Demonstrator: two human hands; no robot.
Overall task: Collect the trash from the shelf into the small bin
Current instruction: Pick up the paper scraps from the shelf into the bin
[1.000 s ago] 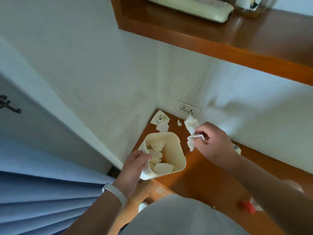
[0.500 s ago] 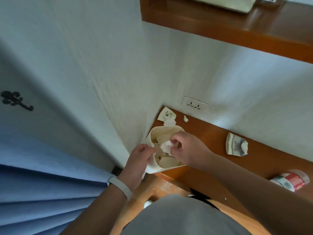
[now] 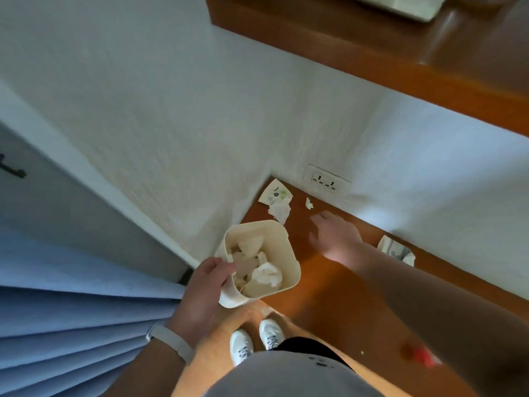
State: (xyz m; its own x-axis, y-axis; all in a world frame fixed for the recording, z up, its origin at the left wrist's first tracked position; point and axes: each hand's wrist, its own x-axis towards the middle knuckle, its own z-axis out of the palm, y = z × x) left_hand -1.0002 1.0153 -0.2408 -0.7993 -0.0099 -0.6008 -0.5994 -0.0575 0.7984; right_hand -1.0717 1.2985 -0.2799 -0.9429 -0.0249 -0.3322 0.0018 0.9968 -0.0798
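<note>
Reaching across the lower wooden shelf [image 3: 329,282], the right hand [image 3: 336,237] is motion-blurred; its fingers appear loosely spread and no item is visible in it. The left hand [image 3: 204,290] grips the small cream bin [image 3: 289,253] at the rim's 8 o'clock side, thumb hooked inside the wall. The bin is already well filled with crumpled white paper.

Remaining trash, located relative to the bin:
- Printed paper scrap [image 3: 275,193], 12 o'clock, in the shelf corner against the wall.
- Crumpled tissue [image 3: 280,211], 12 o'clock, touching the printed scrap's near edge.
- Small white fragment [image 3: 309,203], 1 o'clock, just below the wall socket [image 3: 329,180].
- Crumpled printed wrapper [image 3: 396,250], 3 o'clock, against the wall, behind the right forearm.

Handling estimate: all pieces appear light, soft and easily compressed. Pinch each at a raised fold or edge. The flat scrap will likely need lifting by a free corner. The fragment calls for a fingertip pinch. Light paper may spring back out of a full bin, so press it down.

Visibility limits: a red object [image 3: 419,352] at 4 o'clock is blurred and partly covered by the arm; its identity cannot be determined. The upper shelf [image 3: 372,53] is cut off by the frame, so its contents cannot be identified.
</note>
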